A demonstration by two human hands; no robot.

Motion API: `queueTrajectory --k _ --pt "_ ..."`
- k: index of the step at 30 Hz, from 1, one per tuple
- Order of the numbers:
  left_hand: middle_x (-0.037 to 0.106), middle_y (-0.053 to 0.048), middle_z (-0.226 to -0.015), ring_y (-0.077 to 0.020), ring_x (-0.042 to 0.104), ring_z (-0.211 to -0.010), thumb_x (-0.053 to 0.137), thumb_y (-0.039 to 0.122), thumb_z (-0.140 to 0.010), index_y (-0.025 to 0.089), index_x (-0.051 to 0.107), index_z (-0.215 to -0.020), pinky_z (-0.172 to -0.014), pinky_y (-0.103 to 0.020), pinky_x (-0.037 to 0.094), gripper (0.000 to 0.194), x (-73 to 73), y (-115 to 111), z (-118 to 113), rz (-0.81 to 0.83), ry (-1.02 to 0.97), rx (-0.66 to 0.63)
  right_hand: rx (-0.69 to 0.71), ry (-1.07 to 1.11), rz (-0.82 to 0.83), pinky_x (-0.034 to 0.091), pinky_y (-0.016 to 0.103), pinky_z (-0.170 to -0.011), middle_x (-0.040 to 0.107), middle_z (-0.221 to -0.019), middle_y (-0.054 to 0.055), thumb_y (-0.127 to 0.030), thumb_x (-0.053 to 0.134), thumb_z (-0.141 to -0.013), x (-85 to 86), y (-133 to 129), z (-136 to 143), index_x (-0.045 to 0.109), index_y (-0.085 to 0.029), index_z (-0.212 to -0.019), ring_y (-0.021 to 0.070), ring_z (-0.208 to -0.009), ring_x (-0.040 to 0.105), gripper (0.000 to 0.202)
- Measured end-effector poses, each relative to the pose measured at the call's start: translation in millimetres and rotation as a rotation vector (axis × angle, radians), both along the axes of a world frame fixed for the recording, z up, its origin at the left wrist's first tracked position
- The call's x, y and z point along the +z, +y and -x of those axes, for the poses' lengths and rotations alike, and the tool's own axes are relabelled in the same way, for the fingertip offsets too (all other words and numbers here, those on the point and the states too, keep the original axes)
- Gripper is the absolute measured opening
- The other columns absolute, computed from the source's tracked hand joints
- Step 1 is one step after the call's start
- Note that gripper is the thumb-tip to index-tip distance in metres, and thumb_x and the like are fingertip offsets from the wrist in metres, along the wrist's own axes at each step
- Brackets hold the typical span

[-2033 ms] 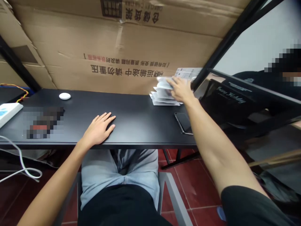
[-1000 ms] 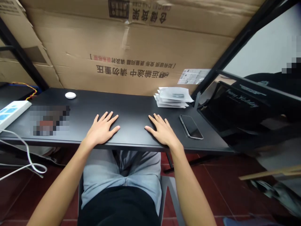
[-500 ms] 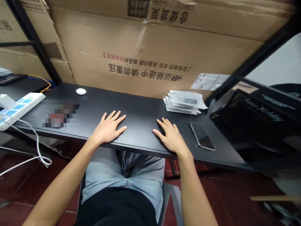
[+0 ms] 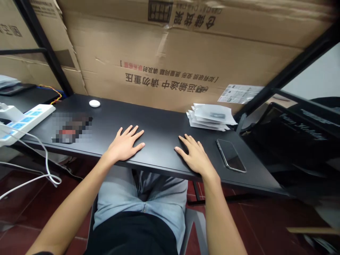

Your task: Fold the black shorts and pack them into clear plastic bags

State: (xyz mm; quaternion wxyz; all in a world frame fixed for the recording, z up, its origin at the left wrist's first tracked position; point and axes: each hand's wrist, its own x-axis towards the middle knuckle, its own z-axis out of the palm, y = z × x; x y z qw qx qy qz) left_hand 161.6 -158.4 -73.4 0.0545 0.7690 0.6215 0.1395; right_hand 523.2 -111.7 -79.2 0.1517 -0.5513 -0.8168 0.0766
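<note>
My left hand [image 4: 123, 144] lies flat on the black table [image 4: 156, 141], palm down with its fingers spread and nothing held. My right hand [image 4: 193, 155] rests the same way nearer the right end, also holding nothing. A phone [image 4: 231, 156] with a dark screen lies just right of my right hand. Beyond that hand sits a stack of white packets [image 4: 211, 116], with a small dark shape showing on the top one. To the left of my left hand is a dark and reddish item [image 4: 70, 131], blurred out by large pixels.
A small white oval object [image 4: 94, 103] is at the back left. The white power strip [image 4: 32, 120] with cables [image 4: 46, 159] juts over the left edge. Cardboard [image 4: 159, 53] walls off the back. On the right stand a black frame [image 4: 292, 67] and a dark bag-like item [image 4: 300, 138] with lettering.
The whole view has shifted slightly, so everything appears a little further right. Both hands stay flat in the same places on the table.
</note>
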Motion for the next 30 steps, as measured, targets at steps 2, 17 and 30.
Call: queueTrajectory --k 2,17,30 --pt "0.034 -0.007 -0.191 -0.0372 0.025 -0.18 0.041 0.071 -0.115 0.035 0.047 -0.18 -0.145 -0.07 0.017 0.074 0.8 0.0 -0.4 0.005 0.004 0.001 -0.003 -0.003 0.007 0.025 0.074 -0.143 0.04 -0.188 0.016 -0.072 0.044 -0.115 0.4 -0.1 0.4 0.052 -0.026 -0.175 0.0392 -0.178 0.032 0.076" --pt "0.034 -0.007 -0.191 -0.0371 0.025 -0.18 0.041 0.07 -0.116 0.034 0.047 -0.18 -0.145 -0.069 0.017 0.074 1.3 -0.4 0.3 0.007 0.017 -0.003 -0.003 -0.006 0.001 0.026 0.074 -0.143 0.04 -0.188 0.015 -0.07 0.045 -0.115 0.3 -0.9 0.7 0.053 -0.027 -0.174 0.0391 -0.178 0.032 0.074" --pt "0.031 -0.006 -0.192 -0.036 0.025 -0.18 0.038 0.069 -0.117 0.032 0.045 -0.181 -0.144 -0.07 0.02 0.074 1.7 0.2 -0.1 0.012 0.066 0.001 -0.007 0.016 0.016 0.023 0.073 -0.144 0.04 -0.187 0.018 -0.068 0.047 -0.115 0.8 -0.1 1.4 0.054 -0.023 -0.174 0.0392 -0.178 0.031 0.074"
